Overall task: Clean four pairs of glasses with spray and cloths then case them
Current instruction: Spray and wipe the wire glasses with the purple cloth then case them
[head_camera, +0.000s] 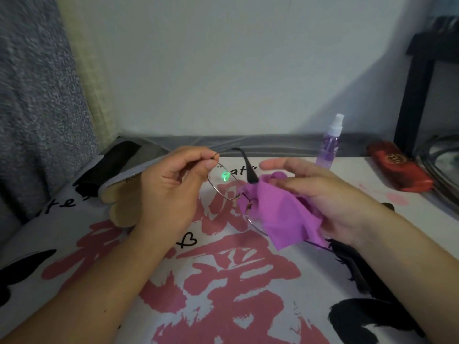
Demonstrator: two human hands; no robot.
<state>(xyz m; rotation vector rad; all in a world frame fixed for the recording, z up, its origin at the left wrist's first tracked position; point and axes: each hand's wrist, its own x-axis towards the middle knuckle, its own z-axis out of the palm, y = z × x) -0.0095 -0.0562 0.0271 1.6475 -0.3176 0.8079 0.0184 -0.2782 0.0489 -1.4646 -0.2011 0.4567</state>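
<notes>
We hold thin metal wire-framed glasses [224,183] over the white tabletop printed with pink and black brushwork [223,281], wiping them with a purple cloth [280,209].

Our left hand [169,192] pinches the frame's outer corner between thumb and curled fingertips. Our right hand [320,192] presses the cloth around the other lens, its upper fingers stretched out straight; we cannot tell how the fingers under the cloth lie. A clear purple spray bottle with a white nozzle [331,142] stands upright behind, with a red glasses case [400,166] well to its right and a dark case [111,165] at far left.

White cloth [223,306] with pink and black print, grey curtain [37,95], black frame [417,83] at right.
</notes>
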